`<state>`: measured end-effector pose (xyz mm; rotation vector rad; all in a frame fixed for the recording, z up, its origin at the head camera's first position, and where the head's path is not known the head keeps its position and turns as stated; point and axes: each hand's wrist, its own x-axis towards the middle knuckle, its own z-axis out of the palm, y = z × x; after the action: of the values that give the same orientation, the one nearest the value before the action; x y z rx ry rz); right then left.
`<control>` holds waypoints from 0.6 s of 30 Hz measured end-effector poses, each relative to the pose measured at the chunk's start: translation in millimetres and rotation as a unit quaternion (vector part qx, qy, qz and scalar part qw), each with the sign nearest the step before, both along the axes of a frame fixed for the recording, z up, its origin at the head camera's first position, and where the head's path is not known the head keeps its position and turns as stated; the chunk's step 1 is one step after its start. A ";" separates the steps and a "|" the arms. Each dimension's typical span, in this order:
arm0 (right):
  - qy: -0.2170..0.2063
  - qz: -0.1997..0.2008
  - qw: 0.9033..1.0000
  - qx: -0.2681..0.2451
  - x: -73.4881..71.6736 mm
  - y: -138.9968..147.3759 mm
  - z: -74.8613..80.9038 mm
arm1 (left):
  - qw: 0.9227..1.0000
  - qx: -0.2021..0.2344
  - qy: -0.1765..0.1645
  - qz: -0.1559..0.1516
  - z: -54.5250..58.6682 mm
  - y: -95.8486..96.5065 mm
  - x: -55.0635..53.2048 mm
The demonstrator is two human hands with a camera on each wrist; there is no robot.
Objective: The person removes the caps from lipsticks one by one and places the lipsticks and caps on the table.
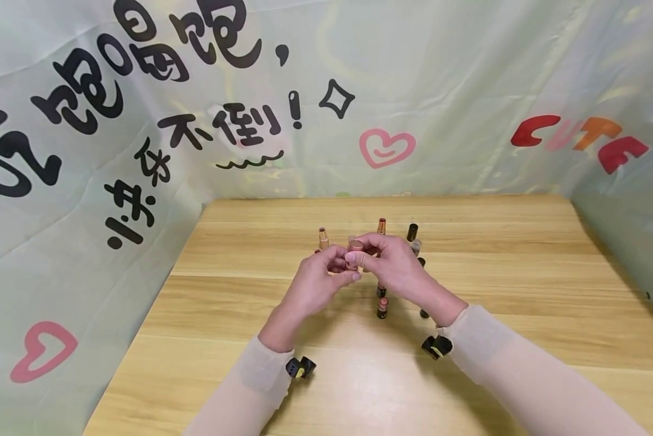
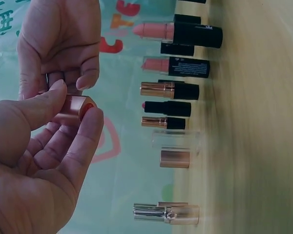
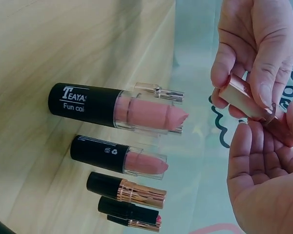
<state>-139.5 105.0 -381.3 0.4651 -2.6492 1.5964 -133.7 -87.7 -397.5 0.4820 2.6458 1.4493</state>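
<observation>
A shiny rose-gold lipstick tube (image 1: 354,249) is between both hands, above the table. My left hand (image 1: 312,287) pinches one end of it between thumb and fingers. My right hand (image 1: 397,266) grips the other end, thumb against its side in the head view. In the right wrist view the tube (image 3: 244,97) lies slanted, with a band near its middle and the right hand's (image 3: 256,180) fingers under it. Something red shows at the tube's end (image 2: 89,108) in the left wrist view, beside the left index finger. Fingers hide much of the tube.
Several lipsticks stand upright on the wooden table (image 1: 206,327). A large pink one with a black base (image 3: 83,105) and a smaller pink one (image 3: 100,153) stand nearest the right wrist camera. Others include a black-and-gold tube (image 2: 183,90), a rose-gold cap (image 2: 175,159) and a silver-topped tube (image 2: 151,213).
</observation>
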 end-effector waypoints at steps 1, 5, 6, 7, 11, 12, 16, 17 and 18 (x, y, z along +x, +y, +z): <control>0.001 0.000 1.000 -0.001 0.3 -0.5 1.4 | 1.000 -0.003 0.002 0.000 0.5 -0.8 0.2; 0.012 -0.009 1.000 -0.017 0.8 -1.4 6.2 | 1.000 -0.018 0.012 0.005 1.5 -5.0 0.4; 0.017 -0.014 0.999 -0.025 0.8 -1.1 7.3 | 1.000 -0.023 0.015 0.007 1.4 -6.4 0.4; 0.021 -0.019 0.999 -0.035 0.6 -0.6 8.2 | 0.999 -0.027 0.017 0.010 1.1 -8.0 0.3; 0.033 -0.032 0.997 -0.067 -1.0 1.9 9.5 | 0.999 -0.019 0.019 0.030 0.6 -16.0 0.2; 0.032 -0.033 0.996 -0.072 -1.3 2.4 8.9 | 0.999 -0.013 0.018 0.037 0.9 -18.1 0.4; 0.020 -0.032 0.997 -0.075 -2.0 3.1 4.2 | 0.998 0.018 -0.001 0.065 3.0 -25.6 0.9; 0.019 -0.031 0.997 -0.073 -1.9 2.8 3.1 | 0.997 0.024 -0.004 0.072 3.5 -27.3 1.2; 0.018 -0.030 0.997 -0.071 -1.8 2.4 2.1 | 0.996 0.029 -0.007 0.079 3.9 -28.9 1.4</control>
<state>-141.3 107.4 -379.2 0.4005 -2.4764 1.7260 -132.3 -116.6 -393.6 0.2719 2.6913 1.5697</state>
